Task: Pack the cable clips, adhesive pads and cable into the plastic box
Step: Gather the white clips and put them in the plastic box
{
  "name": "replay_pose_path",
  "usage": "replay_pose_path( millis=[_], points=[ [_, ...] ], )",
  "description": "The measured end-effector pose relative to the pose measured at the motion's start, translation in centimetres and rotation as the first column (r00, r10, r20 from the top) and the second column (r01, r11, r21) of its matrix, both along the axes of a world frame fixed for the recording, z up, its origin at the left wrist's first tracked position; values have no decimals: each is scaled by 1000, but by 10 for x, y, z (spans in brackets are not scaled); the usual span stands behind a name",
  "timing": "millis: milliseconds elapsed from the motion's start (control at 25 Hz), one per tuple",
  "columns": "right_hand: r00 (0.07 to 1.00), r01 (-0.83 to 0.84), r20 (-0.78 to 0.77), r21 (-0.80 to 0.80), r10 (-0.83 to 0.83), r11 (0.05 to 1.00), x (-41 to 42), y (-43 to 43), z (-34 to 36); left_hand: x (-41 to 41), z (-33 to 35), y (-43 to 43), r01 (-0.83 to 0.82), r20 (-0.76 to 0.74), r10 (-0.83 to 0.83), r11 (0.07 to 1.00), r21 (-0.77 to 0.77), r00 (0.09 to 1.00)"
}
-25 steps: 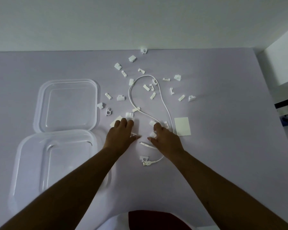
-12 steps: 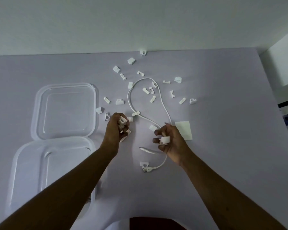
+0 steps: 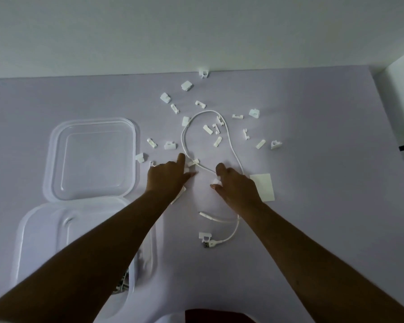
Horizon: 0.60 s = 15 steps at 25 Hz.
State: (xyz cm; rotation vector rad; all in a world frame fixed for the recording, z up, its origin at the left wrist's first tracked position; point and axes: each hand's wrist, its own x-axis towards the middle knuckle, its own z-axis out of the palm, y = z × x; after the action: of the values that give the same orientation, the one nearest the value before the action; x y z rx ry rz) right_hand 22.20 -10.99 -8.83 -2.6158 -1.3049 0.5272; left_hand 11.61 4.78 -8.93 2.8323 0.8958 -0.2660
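The cable clips point(image 3: 216, 141) lay scattered round the looped cable point(image 3: 183, 141) toward the table's point(image 3: 324, 229) far edge. The plastic box point(image 3: 21, 241) sat open at its near-left corner. We judged this the gathering step. Our right hand point(image 3: 237, 185) pinched one clip point(image 3: 216, 187); our left hand's point(image 3: 168, 177) grip we could not tell. Next should come a carry boxward.
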Motion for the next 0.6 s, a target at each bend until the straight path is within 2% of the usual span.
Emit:
replay_pose_path(
  millis=[80, 160, 200, 240, 280, 320, 360, 400, 440, 480, 520, 560, 600],
  points=[
    [988, -69, 131, -68, 77, 995, -5, -1, -10, -4, -6, -2, 83, -50, -79, 994, 77, 996],
    [988, -72, 137, -19, 74, 997, -5, -1, -12, -6, -9, -2, 90, -28, -88, 991, 100, 996],
    [999, -16, 35, 47, 15, 999, -5, -1, -11, -6, -5, -3, 31, 12, -31, 999, 37, 999],
    [980, 103, -182, 127, -79, 987, -4, 2, -9, -5, 0, -2, -85, 71, 93, 991, -104, 993],
    [850, 300, -495, 173, -180, 938, -3, 7, -6, -4, 6, 0, -231, 127, 290, 909, -347, 949],
    [582, 505, -780, 127, -229, 853, -4, 12, -1, -4, 13, 4, -339, 123, 530, 686, -644, 839],
    [270, 649, -939, 13, -214, 761, -7, 17, 5, -6, 22, 10, -332, 33, 737, 344, -878, 675],
    [12, 711, -987, -105, -161, 695, -10, 23, 11, -12, 31, 17, -219, -110, 844, 10, -976, 526],
    [-159, 722, -982, -188, -105, 665, -10, 29, 15, -20, 41, 23, -57, -228, 868, -226, -972, 440],
    [-267, 715, -962, -233, -50, 660, -10, 37, 19, -29, 49, 30, 86, -298, 865, -361, -929, 404],
    [-333, 700, -943, -244, 4, 671, -8, 45, 22, -38, 54, 38, 184, -330, 859, -425, -886, 392],
    [-359, 689, -932, -230, 48, 688, -6, 56, 24, -46, 57, 46, 228, -329, 856, -439, -869, 398],
    [-330, 688, -942, -190, 68, 701, -4, 68, 25, -50, 60, 51, 224, -303, 854, -422, -878, 423]
  ],
)
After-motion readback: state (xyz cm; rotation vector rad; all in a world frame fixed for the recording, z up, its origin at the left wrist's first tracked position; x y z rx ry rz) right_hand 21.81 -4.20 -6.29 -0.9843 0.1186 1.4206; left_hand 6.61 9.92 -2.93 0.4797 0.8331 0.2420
